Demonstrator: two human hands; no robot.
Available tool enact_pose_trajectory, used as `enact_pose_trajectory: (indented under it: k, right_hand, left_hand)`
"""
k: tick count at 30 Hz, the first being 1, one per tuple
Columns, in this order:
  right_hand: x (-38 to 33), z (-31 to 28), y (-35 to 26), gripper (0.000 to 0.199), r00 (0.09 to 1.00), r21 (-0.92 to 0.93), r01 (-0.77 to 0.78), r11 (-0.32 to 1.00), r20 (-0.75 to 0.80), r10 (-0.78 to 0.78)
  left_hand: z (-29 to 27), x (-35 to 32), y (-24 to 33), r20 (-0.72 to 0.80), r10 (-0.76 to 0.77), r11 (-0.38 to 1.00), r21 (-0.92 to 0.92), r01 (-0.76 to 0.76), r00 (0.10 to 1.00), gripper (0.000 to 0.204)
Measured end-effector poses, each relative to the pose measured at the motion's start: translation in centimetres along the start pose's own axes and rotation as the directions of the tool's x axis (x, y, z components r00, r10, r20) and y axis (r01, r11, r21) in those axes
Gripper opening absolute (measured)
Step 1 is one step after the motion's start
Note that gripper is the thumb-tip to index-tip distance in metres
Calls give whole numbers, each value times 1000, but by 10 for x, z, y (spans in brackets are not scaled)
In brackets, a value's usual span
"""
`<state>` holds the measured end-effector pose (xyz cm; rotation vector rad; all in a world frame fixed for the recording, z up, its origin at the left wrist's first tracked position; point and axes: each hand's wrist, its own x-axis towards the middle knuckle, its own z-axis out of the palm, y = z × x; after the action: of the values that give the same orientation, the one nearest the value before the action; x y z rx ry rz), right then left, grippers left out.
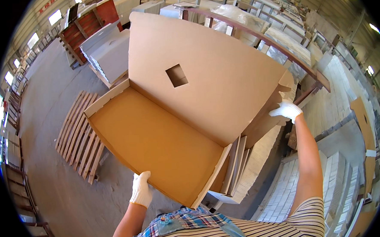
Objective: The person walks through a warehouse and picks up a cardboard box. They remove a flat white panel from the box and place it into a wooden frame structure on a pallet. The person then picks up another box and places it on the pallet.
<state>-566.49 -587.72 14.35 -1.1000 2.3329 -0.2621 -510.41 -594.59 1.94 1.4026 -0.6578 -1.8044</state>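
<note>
A large brown cardboard box lies tilted in front of me, its shallow tray bare inside. Its tall lid stands raised on the far side, with a diamond-shaped cutout. My white-gloved left hand grips the tray's near edge, thumb over the rim and the other fingers mostly hidden beneath. At the lid's right side, my gloved right hand rests against a brown side flap, its fingers stretched out and apart. Below that flap, pale flat panels stand on edge beside the box.
A slatted wooden pallet lies on the grey floor to the left. Wrapped stacks and a reddish metal rail stand behind the lid. Rows of pale slabs fill the right side. A grey block stack stands at the back left.
</note>
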Motion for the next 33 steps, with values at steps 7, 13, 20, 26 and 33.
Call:
enact_pose_trajectory:
  k: [7, 13, 20, 26, 33]
  right_hand:
    - [-25, -10, -20, 73, 997, -180, 66, 981, 50, -58]
    - [-54, -14, -27, 64, 984, 30, 117, 993, 128, -120]
    - [-51, 52, 89, 49, 903, 926, -140, 351, 265, -339]
    - [-49, 106, 152, 45, 982, 94, 143, 985, -141, -129]
    - [-12, 111, 112, 41, 999, 399, -33, 916, 36, 20]
  left_hand:
    - [5, 5, 13, 35, -5, 986, -169, 11, 999, 43]
    - [-25, 35, 56, 23, 53, 985, -167, -48, 998, 41]
    - [-37, 41, 40, 35, -18, 996, -90, 21, 999, 39]
    - [-24, 36, 4, 51, -39, 996, -76, 43, 998, 38]
    - [-34, 35, 5, 43, 25, 1000, 3, -25, 999, 34]
